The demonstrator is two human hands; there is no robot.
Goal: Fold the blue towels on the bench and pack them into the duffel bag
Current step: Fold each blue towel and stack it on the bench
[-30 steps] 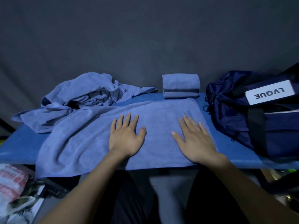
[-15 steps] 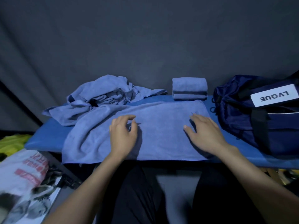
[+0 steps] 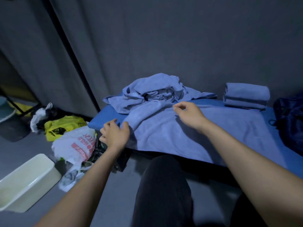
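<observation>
One blue towel point(image 3: 196, 136) lies spread flat along the blue bench point(image 3: 105, 118). Behind its left end sits a crumpled pile of blue towels point(image 3: 152, 90). A folded blue towel point(image 3: 246, 95) rests at the back right, and the dark navy duffel bag point(image 3: 290, 122) shows at the right edge, mostly cut off. My left hand point(image 3: 114, 133) is at the spread towel's left end, fingers loosely curled, thumb at the cloth's edge. Just above the towel's far left corner hovers my right hand point(image 3: 188, 114), its fingers loosely curled and casting a shadow on the cloth.
On the floor left of the bench lie a white plastic bag point(image 3: 75, 145), a yellow bag point(image 3: 62, 126) and a cream plastic tub point(image 3: 27, 181). A black pole point(image 3: 73, 51) leans against the grey curtain. My dark-trousered leg point(image 3: 164, 185) is in front of the bench.
Both hands lifted off the middle of the spread towel and moved left to its left end. My view swung left, so the duffel bag slid to the right edge.
</observation>
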